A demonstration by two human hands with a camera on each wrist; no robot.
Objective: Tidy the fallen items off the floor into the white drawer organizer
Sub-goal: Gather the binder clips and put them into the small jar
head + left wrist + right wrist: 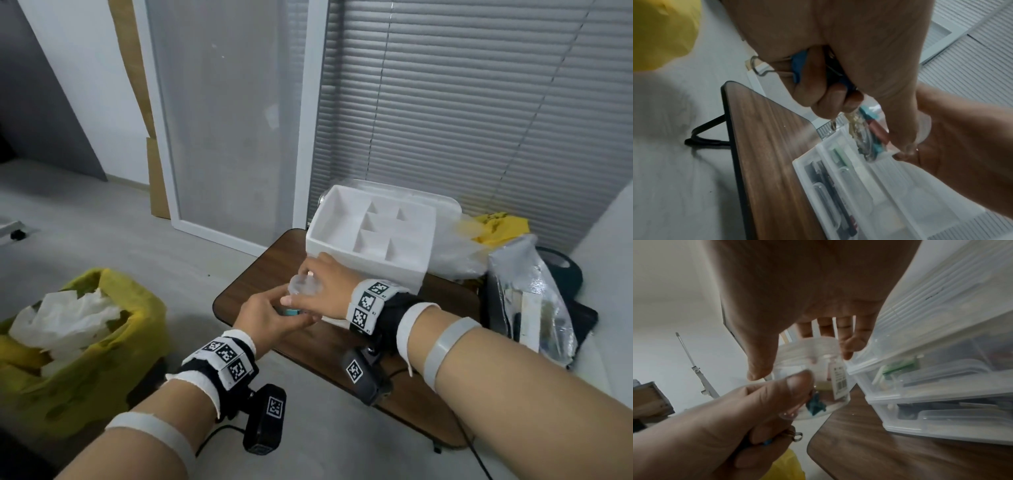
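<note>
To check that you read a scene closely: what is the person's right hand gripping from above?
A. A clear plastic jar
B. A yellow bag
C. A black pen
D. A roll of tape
A: the right hand has its thumb and fingers curled round the lid end of a clear plastic jar, while the left hand holds it from below.

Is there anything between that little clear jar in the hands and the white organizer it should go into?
Nothing visible. Both the left hand and right hand grip the clear jar just in front of the white organizer, whose top compartments lie open.
</note>
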